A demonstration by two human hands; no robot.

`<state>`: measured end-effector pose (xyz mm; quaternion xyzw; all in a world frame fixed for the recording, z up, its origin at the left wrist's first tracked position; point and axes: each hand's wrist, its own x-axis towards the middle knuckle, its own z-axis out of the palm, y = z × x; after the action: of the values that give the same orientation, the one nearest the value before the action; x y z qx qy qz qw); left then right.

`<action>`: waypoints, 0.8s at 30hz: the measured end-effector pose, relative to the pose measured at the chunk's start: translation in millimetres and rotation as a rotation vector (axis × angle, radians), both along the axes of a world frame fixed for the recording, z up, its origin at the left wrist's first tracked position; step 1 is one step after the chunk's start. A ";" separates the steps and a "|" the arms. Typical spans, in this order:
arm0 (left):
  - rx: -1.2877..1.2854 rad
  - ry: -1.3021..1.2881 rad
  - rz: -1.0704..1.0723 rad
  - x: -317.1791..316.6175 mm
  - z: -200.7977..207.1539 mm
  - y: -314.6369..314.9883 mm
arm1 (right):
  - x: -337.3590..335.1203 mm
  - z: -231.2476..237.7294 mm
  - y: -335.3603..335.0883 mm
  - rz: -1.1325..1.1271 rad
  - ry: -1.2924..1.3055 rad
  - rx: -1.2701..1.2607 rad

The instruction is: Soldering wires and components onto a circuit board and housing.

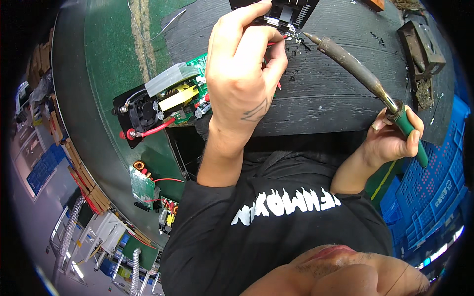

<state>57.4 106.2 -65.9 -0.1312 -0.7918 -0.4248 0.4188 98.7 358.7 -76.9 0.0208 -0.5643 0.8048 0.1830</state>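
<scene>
My right hand is closed round the green handle of a soldering iron. The iron slants up and left, its tip close to the lower edge of a black slotted panel at the top of the view. My left hand is closed on that panel, and a bit of red wire shows beside its fingers. Whether the tip touches the panel or the wire, I cannot tell. Left of my left hand lies a green circuit board with grey heat sinks, a yellow-wrapped part and a black fan; my hand hides its right end.
A dark, scuffed mat covers the bench, with solder scraps near the tip. A metal iron stand is at the right, above a blue perforated crate. More boards lie lower left. A thin grey wire curls at upper left.
</scene>
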 end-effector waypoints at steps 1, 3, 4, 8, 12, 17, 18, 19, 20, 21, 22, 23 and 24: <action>0.177 0.487 -0.199 -12.6 -18.0 -3.3 | -0.4 0.4 -1.2 -0.007 -0.006 0.000; 0.011 -0.034 -0.032 14.3 22.2 12.6 | -0.9 -3.5 8.3 -0.050 -0.022 0.027; -0.191 -0.543 0.162 26.7 41.0 14.7 | -0.3 -2.3 9.2 -0.017 -0.017 -0.004; 0.197 0.566 -0.231 -21.8 -18.2 2.2 | -0.6 -0.3 3.8 0.041 -0.011 -0.044; 0.180 0.470 -0.221 -14.7 -20.1 0.4 | -1.4 -2.2 3.8 0.034 -0.013 -0.015; 0.032 -0.654 0.065 29.4 64.5 4.8 | -1.6 -5.6 9.3 -0.001 -0.054 -0.048; 0.044 -0.742 0.004 30.1 70.0 -0.2 | -2.0 -5.1 10.3 -0.006 -0.052 -0.051; 0.055 -0.832 -0.049 31.6 73.4 -3.3 | -2.2 -5.1 9.8 -0.002 -0.058 -0.052; 0.048 -0.827 -0.038 19.7 53.0 -10.4 | -2.1 -3.4 7.3 0.008 -0.062 -0.058; 0.101 -0.218 -0.350 -5.1 7.9 -21.9 | -1.5 -2.9 5.3 0.011 -0.058 -0.064; 0.136 0.402 -0.635 -16.1 -13.1 -30.1 | -2.1 -0.7 2.5 0.031 -0.059 -0.084; 0.043 0.330 -0.625 -12.6 -12.0 -33.9 | -2.3 -1.4 4.5 0.033 -0.061 -0.089; 0.046 0.330 -0.633 -13.5 -12.2 -35.0 | -2.3 -2.6 6.6 0.023 -0.061 -0.087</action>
<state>43.9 71.3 -78.0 -0.4274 -0.6238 -0.5244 0.3913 96.4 365.2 -79.6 -0.0052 -0.5337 0.8310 0.1570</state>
